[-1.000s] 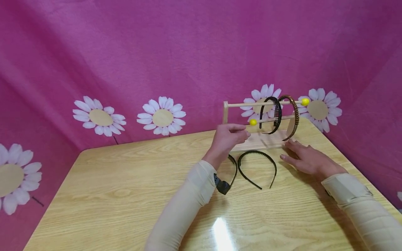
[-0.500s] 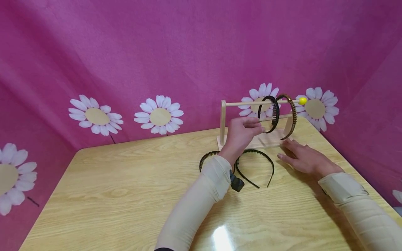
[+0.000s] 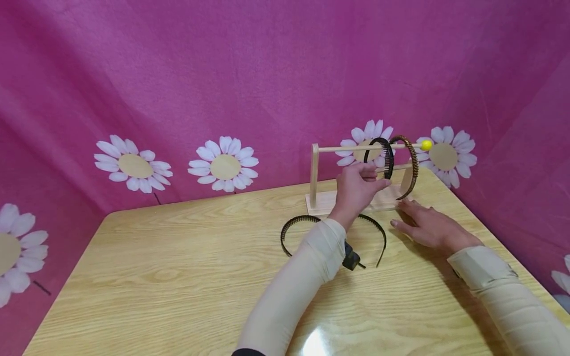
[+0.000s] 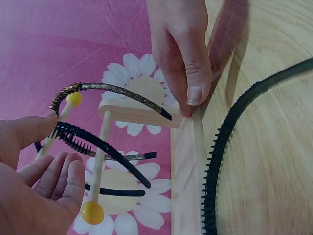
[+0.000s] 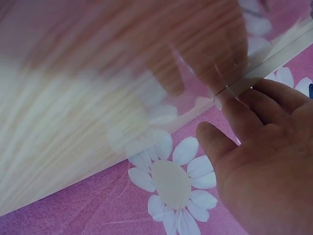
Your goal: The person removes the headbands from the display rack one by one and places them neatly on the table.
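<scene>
My left hand (image 3: 354,190) is at the wooden two-rod rack (image 3: 314,173), beside the black toothed headband (image 3: 389,158) hanging on it. In the left wrist view the thumb tip meets or nearly meets that headband (image 4: 105,147); the other fingers are loosely bent, apart from the thumb. A brown-gold headband (image 3: 414,170) hangs to its right, near the yellow ball (image 3: 426,145) at the upper rod's end. The lower rod's yellow ball (image 4: 93,212) shows in the left wrist view. My right hand (image 3: 427,225) lies with extended fingers touching the right end of the rack's base.
Two dark toothed headbands lie on the wooden table (image 3: 178,277) before the rack: the left one (image 3: 285,231) and the right one (image 3: 382,235), both partly covered by my left arm. A pink curtain with daisies (image 3: 224,168) hangs behind the table.
My left hand has moved right along the rack, past the lower rod's end, to the hanging black headband. My right hand stays at the base. The view has shifted slightly.
</scene>
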